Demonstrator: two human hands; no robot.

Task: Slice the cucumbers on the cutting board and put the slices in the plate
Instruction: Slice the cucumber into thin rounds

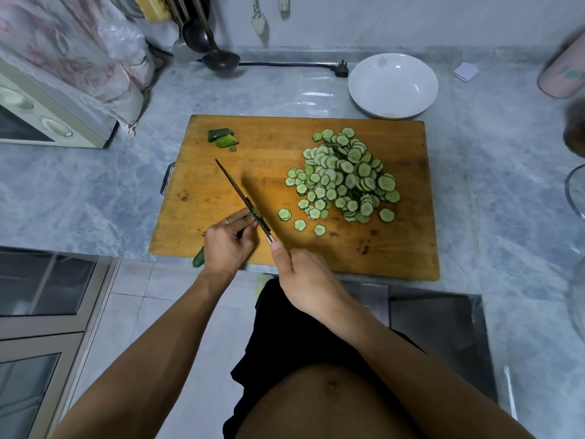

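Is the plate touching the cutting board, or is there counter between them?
Cannot tell. In the head view the plate sits at the far right edge of the cutting board; its near rim meets the board's edge line, with no clear gap or contact visible.

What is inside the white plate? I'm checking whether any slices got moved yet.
The plate holds no slices; they lie on the cutting board. Its whole inside shows.

Bare wood across the middle and far left-centre of the cutting board [285,258], open between the offcuts [222,139] at the far left corner and the slice pile [346,177] on the right. Near edge taken up by both hands and the knife [242,198], blade slanting across the left half. Clear counter [269,90] between board and wall; plate [393,85] just beyond the far right corner, cord and plug [340,68] beside it.
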